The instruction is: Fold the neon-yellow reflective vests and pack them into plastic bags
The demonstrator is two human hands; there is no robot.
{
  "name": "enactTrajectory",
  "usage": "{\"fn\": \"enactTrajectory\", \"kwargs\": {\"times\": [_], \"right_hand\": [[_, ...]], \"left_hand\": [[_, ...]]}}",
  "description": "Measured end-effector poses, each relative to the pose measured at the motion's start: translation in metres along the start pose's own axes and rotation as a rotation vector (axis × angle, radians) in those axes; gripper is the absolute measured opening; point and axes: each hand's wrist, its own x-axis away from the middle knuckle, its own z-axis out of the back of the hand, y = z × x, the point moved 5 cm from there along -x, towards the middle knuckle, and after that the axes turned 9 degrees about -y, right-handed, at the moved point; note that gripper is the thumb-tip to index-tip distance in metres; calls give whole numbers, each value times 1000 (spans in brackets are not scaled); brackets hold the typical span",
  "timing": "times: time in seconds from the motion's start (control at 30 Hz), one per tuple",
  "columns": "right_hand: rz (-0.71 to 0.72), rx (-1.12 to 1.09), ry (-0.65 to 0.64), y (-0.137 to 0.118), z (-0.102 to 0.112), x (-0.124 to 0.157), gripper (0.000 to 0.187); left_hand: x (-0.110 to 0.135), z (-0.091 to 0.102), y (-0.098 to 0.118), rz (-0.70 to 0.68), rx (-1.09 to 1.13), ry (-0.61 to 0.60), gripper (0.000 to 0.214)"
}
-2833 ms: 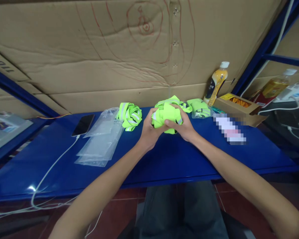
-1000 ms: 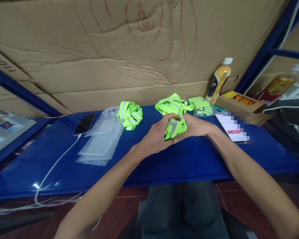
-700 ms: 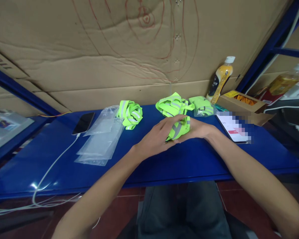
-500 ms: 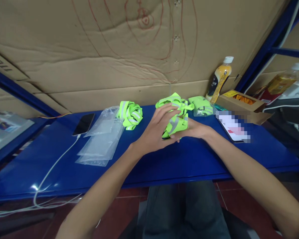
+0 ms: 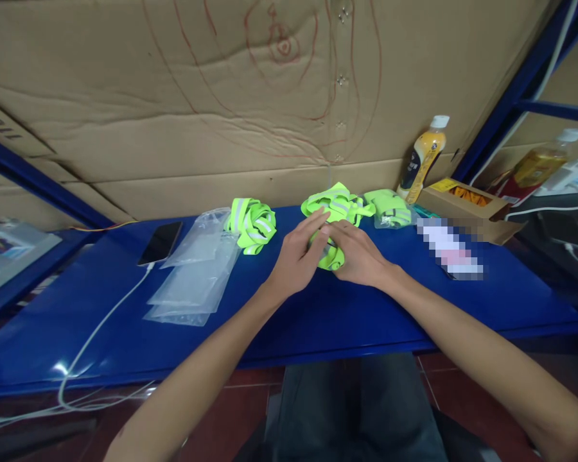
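- Head view, hands: the left hand (image 5: 299, 255) and right hand (image 5: 363, 258) clamp from both sides on a compact neon yellow-green fabric bundle with grey stripes (image 5: 333, 259), their fingers meeting over its top and hiding most of it.
- The held bundle is near the middle of the glossy blue counter (image 5: 366, 314); whether it rests on the surface cannot be told.
- Directly behind the hands, a loose neon yellow-green striped strap heap (image 5: 337, 200) blocks the way to the brown cardboard wall (image 5: 197, 151).
- Right of that heap is a neon bundle in a clear bag (image 5: 390, 209), then an upright yellow-and-black plastic bottle (image 5: 421, 160), an open brown cardboard box (image 5: 465, 206) and a partly pixelated, pale-screened phone (image 5: 446, 247).
- Left of the hands, a coiled neon striped strap bundle (image 5: 252, 224) sits against flat clear plastic bags (image 5: 192, 279).
- Farther left, a black phone (image 5: 160, 244) lies with a white cable (image 5: 103, 324) plugged in, trailing over the front edge.
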Motion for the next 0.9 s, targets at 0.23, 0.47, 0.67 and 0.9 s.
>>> {"fn": "enactTrajectory", "kwargs": {"times": [0.23, 0.47, 0.67, 0.9], "right_hand": [[120, 412, 28, -16, -16, 1, 70], [127, 140, 67, -15, -14, 0, 122], [88, 69, 134, -13, -15, -4, 117], [-17, -123, 354, -12, -8, -6, 68]], "left_hand": [[1, -2, -20, 286, 303, 208, 40], [3, -5, -34, 391, 471, 328, 37], [3, -7, -33, 325, 513, 388, 28], [11, -11, -20, 172, 457, 461, 34]]}}
